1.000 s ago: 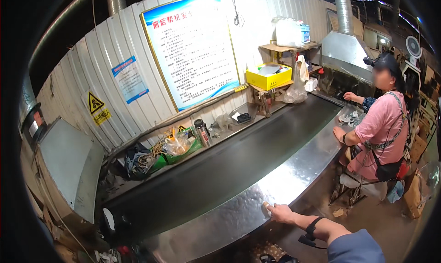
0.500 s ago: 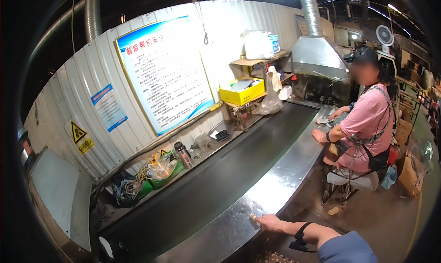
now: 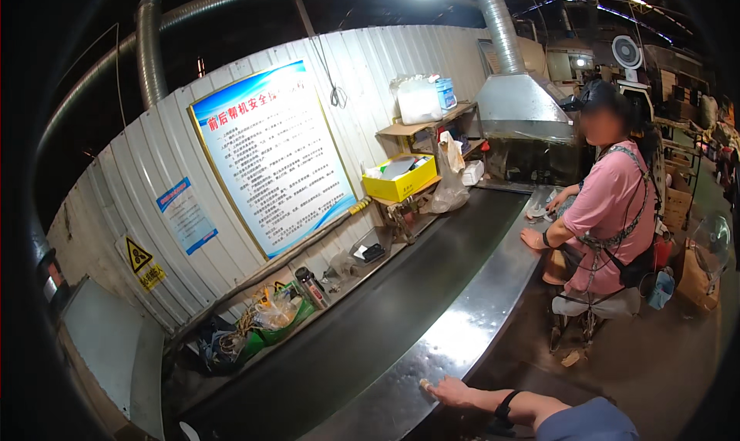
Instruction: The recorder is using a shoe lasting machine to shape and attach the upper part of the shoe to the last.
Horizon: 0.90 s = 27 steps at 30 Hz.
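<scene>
While a co-worker (image 3: 617,202) and yellow box (image 3: 401,185) flank the belt (image 3: 362,310), the right hand's grip (image 3: 447,391) at the metal ledge (image 3: 462,325) is unclear.

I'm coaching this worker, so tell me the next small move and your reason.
Probably reach the left hand, out of view now, toward the white object: it sits at the picture's lower left, partly cut off, while the right hand is across at the metal ledge with what looks like a small tan piece at its fingertips.
</scene>
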Tool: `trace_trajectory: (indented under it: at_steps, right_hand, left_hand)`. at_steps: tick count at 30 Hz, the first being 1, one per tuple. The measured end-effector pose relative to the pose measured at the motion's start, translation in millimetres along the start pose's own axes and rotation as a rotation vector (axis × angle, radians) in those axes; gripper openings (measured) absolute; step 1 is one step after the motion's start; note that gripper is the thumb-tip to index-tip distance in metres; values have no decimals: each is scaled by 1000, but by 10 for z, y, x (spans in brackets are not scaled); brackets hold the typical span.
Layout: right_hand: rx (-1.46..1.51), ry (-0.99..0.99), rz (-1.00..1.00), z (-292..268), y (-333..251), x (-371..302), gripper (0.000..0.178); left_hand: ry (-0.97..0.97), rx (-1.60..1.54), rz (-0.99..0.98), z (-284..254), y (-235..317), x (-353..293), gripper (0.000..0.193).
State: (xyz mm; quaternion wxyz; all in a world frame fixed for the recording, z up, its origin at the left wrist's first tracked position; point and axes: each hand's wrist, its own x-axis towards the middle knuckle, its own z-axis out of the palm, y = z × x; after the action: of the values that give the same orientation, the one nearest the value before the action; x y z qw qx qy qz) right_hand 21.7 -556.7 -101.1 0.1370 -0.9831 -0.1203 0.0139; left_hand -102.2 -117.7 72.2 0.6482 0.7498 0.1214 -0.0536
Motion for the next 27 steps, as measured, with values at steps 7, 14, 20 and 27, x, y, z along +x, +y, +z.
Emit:
trace_trajectory:
  at_steps: [7, 14, 20, 27]
  right_hand:
    - [-16, 30, 53, 88, -54, -56, 59]
    - [-96, 64, 117, 13, -320, -195, 71]
    - [-166, 71, 125, -69, -381, -242, 76]
    - [-193, -10, 96, -66, -342, -284, 81]
  left_hand:
    - [-11, -165, -107, -42, -157, -102, 44]
    - [-21, -299, -201, -130, -326, -316, 46]
    - [-7, -381, -260, -210, -418, -487, 47]
    - [9, -450, -313, -328, -552, -744, 49]
